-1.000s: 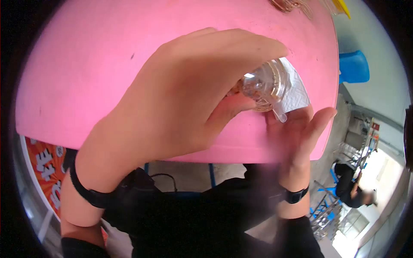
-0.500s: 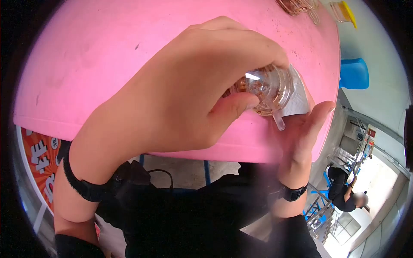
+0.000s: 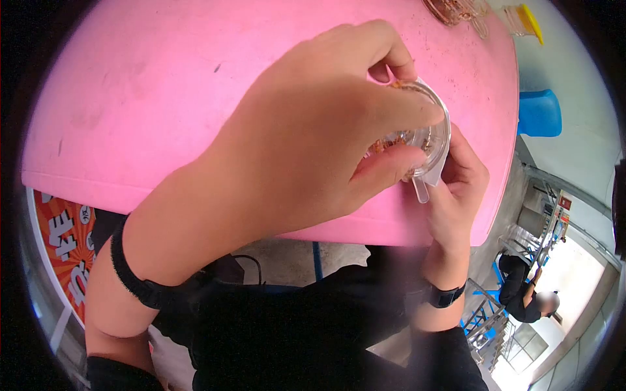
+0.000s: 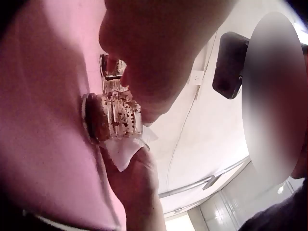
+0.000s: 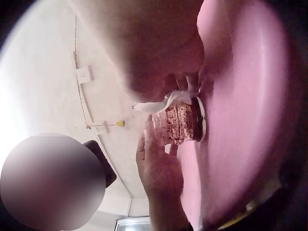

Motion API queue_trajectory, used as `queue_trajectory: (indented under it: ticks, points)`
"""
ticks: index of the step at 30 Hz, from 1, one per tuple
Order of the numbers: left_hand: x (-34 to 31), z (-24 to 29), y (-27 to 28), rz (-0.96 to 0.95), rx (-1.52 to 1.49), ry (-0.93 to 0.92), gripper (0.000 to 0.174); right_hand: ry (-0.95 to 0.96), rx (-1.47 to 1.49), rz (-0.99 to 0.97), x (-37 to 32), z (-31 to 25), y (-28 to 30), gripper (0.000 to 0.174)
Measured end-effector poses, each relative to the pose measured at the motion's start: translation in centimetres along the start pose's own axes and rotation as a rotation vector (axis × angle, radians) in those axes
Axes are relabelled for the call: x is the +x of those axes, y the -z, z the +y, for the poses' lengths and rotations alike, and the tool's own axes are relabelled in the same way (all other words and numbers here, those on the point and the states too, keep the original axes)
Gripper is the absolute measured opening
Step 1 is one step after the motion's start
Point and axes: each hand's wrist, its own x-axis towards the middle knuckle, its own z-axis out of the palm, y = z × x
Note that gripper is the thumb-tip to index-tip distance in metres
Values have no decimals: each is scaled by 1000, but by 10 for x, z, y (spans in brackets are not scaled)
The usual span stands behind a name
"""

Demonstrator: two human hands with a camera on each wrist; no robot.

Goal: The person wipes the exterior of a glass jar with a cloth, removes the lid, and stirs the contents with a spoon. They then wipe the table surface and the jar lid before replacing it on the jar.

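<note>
A clear jar (image 3: 427,146) with reddish-brown flakes inside stands at the pink table's right side. My left hand (image 3: 313,124) reaches across and grips it, thumb and forefinger on opposite sides near the top; that hand hides much of the jar in the head view. A clear tab-like handle (image 3: 422,190) sticks out from the jar toward me. My right hand (image 3: 460,189) holds a white tissue (image 5: 168,102) against the jar's far right side, its fingers curled behind the paper. Through the jar wall (image 4: 120,115), the left wrist view shows dark flecks clinging inside.
Beyond the hands, glass containers (image 3: 453,10) stand at the table's far right, beside a container with a yellow lid (image 3: 531,25). Small crumbs dot the pink table (image 3: 163,98). A blue stool (image 3: 540,112) is past the right edge; a seated person (image 3: 521,283) is farther off.
My right hand has gone from an open palm under the tissue to curled fingers pressing it around the jar. My left hand has shifted slightly right, its forefinger now stretched along the jar.
</note>
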Motion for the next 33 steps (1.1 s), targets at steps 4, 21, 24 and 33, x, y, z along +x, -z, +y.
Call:
queue_trajectory:
  ticks: [4, 21, 24, 33]
  points:
    - [-2, -1, 6, -140, -67, 66, 16, 81, -207, 41, 2, 4, 1, 28]
    - [-6, 10, 16, -243, -123, 154, 35, 139, -111, 3, 19, 5, 2, 24]
    - [6, 13, 9, -242, -112, 164, 38, 93, -99, 31, 15, 4, 4, 23]
    - [7, 16, 16, -251, -121, 215, 48, 42, -156, -45, 29, -1, 7, 20]
